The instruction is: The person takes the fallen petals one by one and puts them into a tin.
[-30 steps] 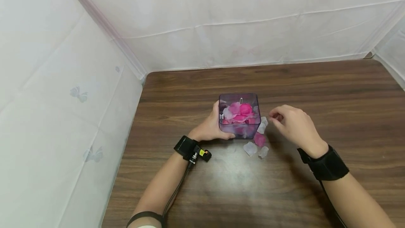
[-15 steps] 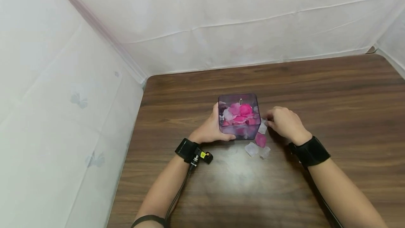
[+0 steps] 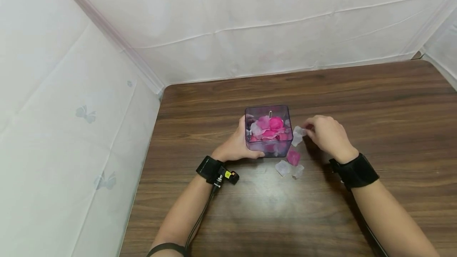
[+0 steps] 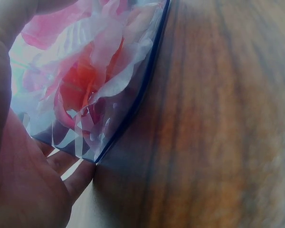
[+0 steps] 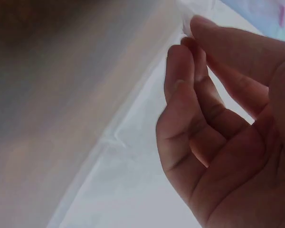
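Observation:
My left hand (image 3: 233,144) grips a see-through purple square box (image 3: 270,154) from its left side, thumb along the near wall. Inside the box lies a pile of pink and white artificial petals (image 3: 268,130), with a small wire loop (image 3: 270,114) standing up at the back. In the left wrist view, fingers curl round the box wall beside the petals. To the right of the box, my right hand (image 3: 328,136) pinches a white petal (image 5: 186,16) between thumb and fingertips. Another white petal (image 3: 296,139) lies just left of those fingertips, close to the box.
A pink petal (image 3: 293,156) and two pale petals (image 3: 283,168) lie at the box's near right corner. The brown wooden table (image 3: 214,217) extends around them. White cloth walls (image 3: 228,31) border its back and left edges.
My right hand has moved in towards the white petals beside the box, then drawn slightly back with one pinched. My left hand still holds the box in the same place.

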Tool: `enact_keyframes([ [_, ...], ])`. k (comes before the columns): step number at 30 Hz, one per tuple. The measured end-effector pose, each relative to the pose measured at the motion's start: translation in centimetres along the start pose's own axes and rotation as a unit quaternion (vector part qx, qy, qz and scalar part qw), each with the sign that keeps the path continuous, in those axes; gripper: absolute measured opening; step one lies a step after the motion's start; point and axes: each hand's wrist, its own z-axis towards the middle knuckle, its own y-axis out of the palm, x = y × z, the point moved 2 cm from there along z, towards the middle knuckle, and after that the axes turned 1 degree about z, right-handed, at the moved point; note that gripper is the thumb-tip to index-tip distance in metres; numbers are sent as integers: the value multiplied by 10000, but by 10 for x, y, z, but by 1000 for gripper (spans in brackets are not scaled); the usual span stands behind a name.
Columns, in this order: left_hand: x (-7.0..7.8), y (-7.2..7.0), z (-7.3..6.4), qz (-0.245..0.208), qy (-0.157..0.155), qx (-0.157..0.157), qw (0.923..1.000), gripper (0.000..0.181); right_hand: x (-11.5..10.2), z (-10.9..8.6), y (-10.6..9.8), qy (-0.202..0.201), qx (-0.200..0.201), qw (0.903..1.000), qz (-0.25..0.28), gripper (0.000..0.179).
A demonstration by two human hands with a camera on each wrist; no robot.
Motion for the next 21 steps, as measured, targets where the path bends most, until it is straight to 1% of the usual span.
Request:
enact_keyframes([
  [5, 1, 1, 0, -31, 15, -23, 10000, 112, -6, -3, -12, -218, 817, 9964, 44, 6],
  [8, 1, 1, 0, -60, -10, -31, 10000, 111, -12, -5, -17, -375, 1158, 9925, 80, 6],
  [16, 0, 0, 0, -147, -1, -101, 9998, 111, -36, -13, -39, -610, 1834, 9808, 274, 11],
  [21, 0, -1, -1, -152, 9, -59, 9999, 110, -54, -12, -51, -890, 2085, 9733, 366, 14],
])
